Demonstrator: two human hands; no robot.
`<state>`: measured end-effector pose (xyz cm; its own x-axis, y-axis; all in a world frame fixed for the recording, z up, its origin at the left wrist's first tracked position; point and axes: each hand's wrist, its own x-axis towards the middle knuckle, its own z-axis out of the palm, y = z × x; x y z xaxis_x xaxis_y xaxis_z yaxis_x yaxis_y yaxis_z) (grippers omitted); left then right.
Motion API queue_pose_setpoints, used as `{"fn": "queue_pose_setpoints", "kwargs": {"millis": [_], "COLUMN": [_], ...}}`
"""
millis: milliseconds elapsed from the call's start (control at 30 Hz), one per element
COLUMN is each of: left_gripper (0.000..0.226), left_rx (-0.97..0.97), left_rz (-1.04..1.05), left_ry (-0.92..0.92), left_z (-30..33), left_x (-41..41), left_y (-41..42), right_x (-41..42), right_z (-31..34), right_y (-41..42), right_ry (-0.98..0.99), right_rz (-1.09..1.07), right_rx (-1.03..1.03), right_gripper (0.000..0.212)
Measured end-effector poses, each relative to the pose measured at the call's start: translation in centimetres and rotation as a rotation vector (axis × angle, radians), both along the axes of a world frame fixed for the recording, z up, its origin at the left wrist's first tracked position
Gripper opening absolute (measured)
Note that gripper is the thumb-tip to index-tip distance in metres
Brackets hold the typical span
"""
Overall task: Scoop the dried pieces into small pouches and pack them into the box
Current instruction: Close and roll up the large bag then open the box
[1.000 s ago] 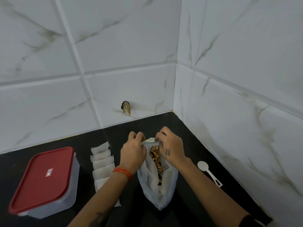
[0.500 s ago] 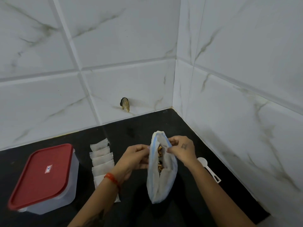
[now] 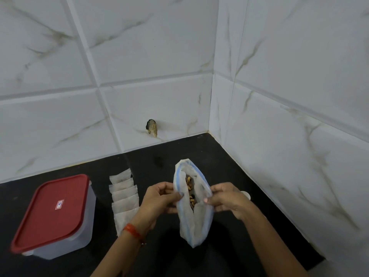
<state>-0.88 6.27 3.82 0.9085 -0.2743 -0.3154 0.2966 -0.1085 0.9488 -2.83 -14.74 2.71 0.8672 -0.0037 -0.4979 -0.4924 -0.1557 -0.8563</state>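
Head view, frame centre: left hand (image 3: 159, 198) and right hand (image 3: 227, 198) pinch the bag (image 3: 192, 220) mouth apart; limp, light plastic, best held by its rim.

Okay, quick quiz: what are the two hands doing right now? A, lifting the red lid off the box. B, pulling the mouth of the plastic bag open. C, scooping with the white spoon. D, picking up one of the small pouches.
B: the left hand and right hand each pinch a side of the plastic bag, spreading its mouth so the dried pieces show.
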Motion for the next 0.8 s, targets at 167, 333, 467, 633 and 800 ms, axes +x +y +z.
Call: {"fn": "queue_pose_setpoints", "kwargs": {"millis": [167,333,467,633,800], "left_gripper": [0.014,0.028,0.038,0.033,0.019], "left_rx": [0.747,0.338,-0.178,-0.062,0.574], "left_rz": [0.194,0.006,-0.180,-0.073,0.141], "left_ry": [-0.597,0.082,0.422,0.237,-0.370], "left_z": [-1.2,-0.6,0.0,-0.5,-0.4], "left_x": [0.0,-0.1,-1.3,-1.7,-2.5], "left_y": [-1.1,-0.4,1.0,-0.2,-2.3], "right_x": [0.3,-0.4,-2.6,-3.2,-2.3], "right_z": [0.0,0.8,0.7,0.4,1.0], "right_y": [1.7,0.5,-0.9,1.3,2.9], "right_ry": [-0.420,-0.193,0.097,-0.031,-0.382], "right_rz": [-0.125,-0.142,0.018,-0.104,-0.105], "right_rx": [-0.867,-0.247,0.222,0.186,-0.747], "right_gripper": [0.013,0.018,0.028,0.022,0.020]}}
